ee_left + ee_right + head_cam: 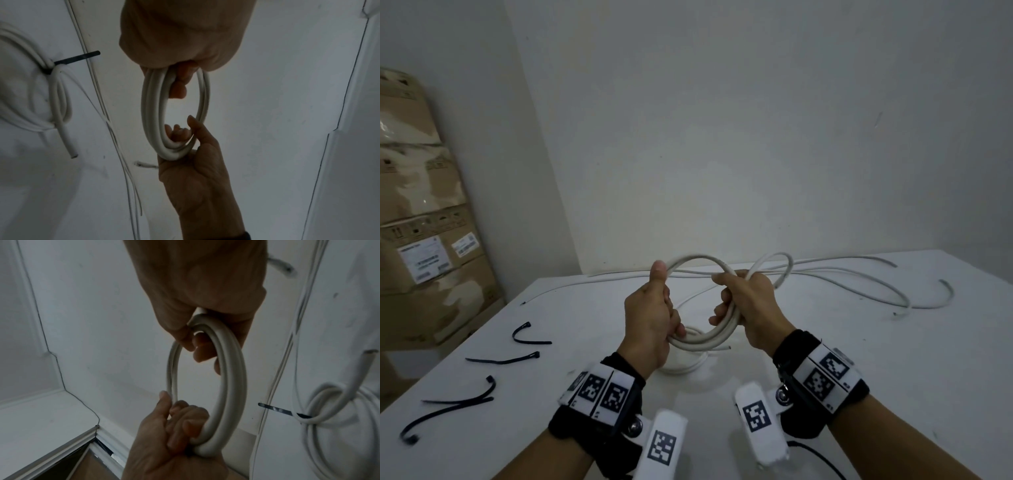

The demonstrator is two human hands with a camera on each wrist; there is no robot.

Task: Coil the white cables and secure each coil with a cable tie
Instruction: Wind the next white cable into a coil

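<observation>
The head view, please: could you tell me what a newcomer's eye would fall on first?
First, the white cable coil held up at the centre above the table, the left hand and right hand gripping opposite sides. Next, the black cable ties lying loose at the table's left, and the uncoiled cable trailing along the far edge.

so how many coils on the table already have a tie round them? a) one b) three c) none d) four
a, the wrist views show one finished coil lying on the table with a black tie cinched round it, while the coil in progress is held in both hands, left and right, with no tie on it.
</observation>
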